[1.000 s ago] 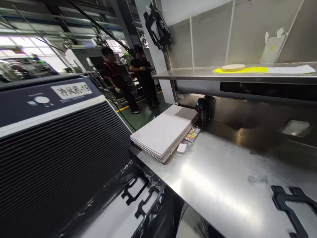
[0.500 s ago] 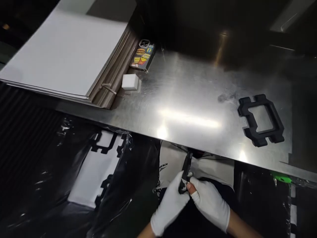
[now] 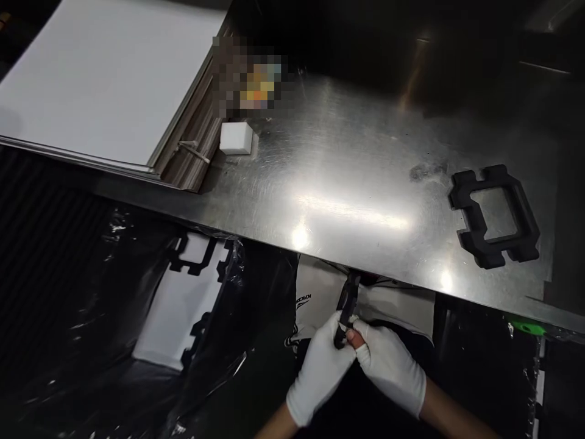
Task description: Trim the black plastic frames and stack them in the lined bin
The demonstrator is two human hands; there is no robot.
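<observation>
My left hand (image 3: 322,369), in a white glove, is closed around a dark foam piece (image 3: 349,294) held low before my lap, just off the table's near edge. The piece is turned nearly edge-on, so its full outline is hidden. My right hand (image 3: 393,369), also gloved, is closed with its bare thumb tip and fingers pressed against the lower end of that piece. A small pale pointed bit shows between the hands, too small to name. A similar black foam frame (image 3: 479,235) with notched edges and a square opening lies flat on the table's right side.
The metal table (image 3: 365,164) carries a stack of white sheets (image 3: 105,79) at left, beside a small white block (image 3: 236,138). A pixelated patch lies behind the block. Below left, a black plastic bag (image 3: 105,341) holds black frames and white material. Something green (image 3: 528,328) is at lower right.
The view has shifted slightly, with the table's items appearing higher. Both hands stay on the dark foam piece with little movement. The phone beside the stack is now pixelated.
</observation>
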